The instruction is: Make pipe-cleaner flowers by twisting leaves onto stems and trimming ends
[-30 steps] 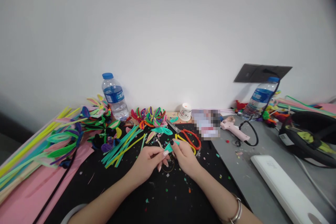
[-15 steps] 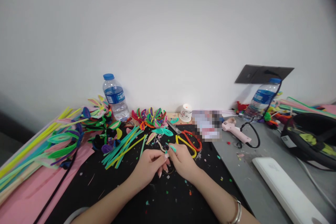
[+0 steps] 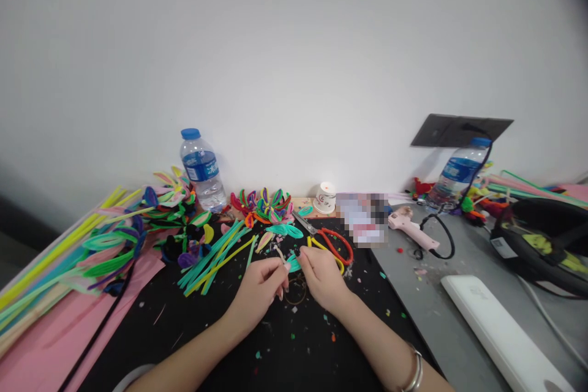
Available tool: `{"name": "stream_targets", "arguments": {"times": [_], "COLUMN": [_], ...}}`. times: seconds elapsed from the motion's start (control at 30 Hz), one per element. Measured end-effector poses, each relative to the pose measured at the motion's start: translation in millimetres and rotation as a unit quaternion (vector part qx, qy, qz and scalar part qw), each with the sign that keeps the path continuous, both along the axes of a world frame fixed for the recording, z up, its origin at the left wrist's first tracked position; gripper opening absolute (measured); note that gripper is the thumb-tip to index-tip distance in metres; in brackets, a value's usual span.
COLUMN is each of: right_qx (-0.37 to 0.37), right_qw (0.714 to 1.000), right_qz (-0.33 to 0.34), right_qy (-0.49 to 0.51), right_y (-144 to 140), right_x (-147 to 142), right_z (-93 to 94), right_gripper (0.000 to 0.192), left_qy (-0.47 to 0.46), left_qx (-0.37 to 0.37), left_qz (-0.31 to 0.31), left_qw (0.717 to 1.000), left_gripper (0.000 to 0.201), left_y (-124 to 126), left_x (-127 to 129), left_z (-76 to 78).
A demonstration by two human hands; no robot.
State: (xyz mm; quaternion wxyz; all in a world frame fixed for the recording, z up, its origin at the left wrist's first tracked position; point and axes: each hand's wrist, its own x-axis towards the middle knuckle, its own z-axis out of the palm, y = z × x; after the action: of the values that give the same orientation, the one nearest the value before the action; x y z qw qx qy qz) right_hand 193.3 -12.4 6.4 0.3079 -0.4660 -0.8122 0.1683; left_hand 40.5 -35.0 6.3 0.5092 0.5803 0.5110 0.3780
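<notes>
Between my hands, over the black mat (image 3: 220,324), is a small turquoise pipe cleaner piece (image 3: 293,263), bent into a leaf-like loop. My left hand (image 3: 264,282) pinches its left end, fingers closed. My right hand (image 3: 324,275) is closed around its right end, with the fingertips partly hidden. A beige pipe cleaner tip (image 3: 279,252) shows just above the left fingers. Scissors (image 3: 337,246) with red and yellow handles lie right behind my right hand. Another turquoise leaf shape (image 3: 285,230) rests beyond my hands.
Turquoise and yellow pipe cleaners (image 3: 215,260) lie left of my hands, near finished colourful flowers (image 3: 264,205). Water bottles (image 3: 202,171) stand by the wall with a paper cup (image 3: 325,199). On the right are a pink glue gun (image 3: 416,231), a white oblong device (image 3: 500,331) and a black helmet (image 3: 546,245).
My hands have moved slightly apart, and the turquoise piece now shows stretched between them. Before, the fingers were bunched together with a bit of turquoise above the right hand.
</notes>
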Motion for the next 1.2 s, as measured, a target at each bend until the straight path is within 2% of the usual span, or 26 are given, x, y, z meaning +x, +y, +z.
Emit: {"name": "stream_targets", "arguments": {"times": [0.23, 0.43, 0.53, 0.67, 0.73, 0.8, 0.9, 1.07, 1.13, 1.2], "right_qx": [-0.008, -0.004, 0.000, -0.022, -0.036, -0.037, -0.032, -0.036, -0.035, -0.033], "right_qw": [1.000, 0.999, 0.996, 0.980, 0.979, 0.984, 0.986, 0.982, 0.982, 0.983], "right_qz": [-0.005, -0.026, -0.085, -0.192, -0.196, -0.175, -0.163, -0.177, -0.169, -0.157], "right_qy": [-0.016, -0.030, -0.030, -0.039, -0.035, -0.019, 0.014, 0.062, 0.074, 0.086], "right_y": [0, 5, 9, 14, 16, 16, 15, 14, 14, 14], "right_x": [1, 5, 7, 10, 11, 11, 12, 14, 15, 15], "right_z": [5.0, 2.3, -1.4, -4.1, -3.8, -2.7, -0.8, 0.4, -0.1, -1.0], "right_gripper": [0.030, 0.029, 0.031, 0.033, 0.029, 0.025, 0.030, 0.028, 0.027, 0.026], "left_qy": [0.108, 0.113, 0.133, 0.211, 0.255, 0.299, 0.365, 0.489, 0.524, 0.553], "left_qx": [0.104, 0.098, 0.113, 0.193, 0.236, 0.270, 0.295, 0.260, 0.239, 0.208], "left_qz": [0.041, 0.020, 0.022, -0.044, -0.083, -0.089, -0.030, 0.102, 0.124, 0.120], "left_qw": [0.988, 0.989, 0.984, 0.957, 0.934, 0.911, 0.882, 0.827, 0.808, 0.798], "left_gripper": [0.037, 0.040, 0.045, 0.046, 0.044, 0.041, 0.038, 0.025, 0.019, 0.017], "left_y": [3, 8, 8, 5, 2, 1, 6, 26, 33, 37], "left_x": [-6, -10, -13, -12, -10, -9, -15, -42, -51, -57], "left_z": [-0.5, -0.8, 0.3, 1.1, 0.4, -0.2, 1.9, 14.8, 18.8, 20.2]}}
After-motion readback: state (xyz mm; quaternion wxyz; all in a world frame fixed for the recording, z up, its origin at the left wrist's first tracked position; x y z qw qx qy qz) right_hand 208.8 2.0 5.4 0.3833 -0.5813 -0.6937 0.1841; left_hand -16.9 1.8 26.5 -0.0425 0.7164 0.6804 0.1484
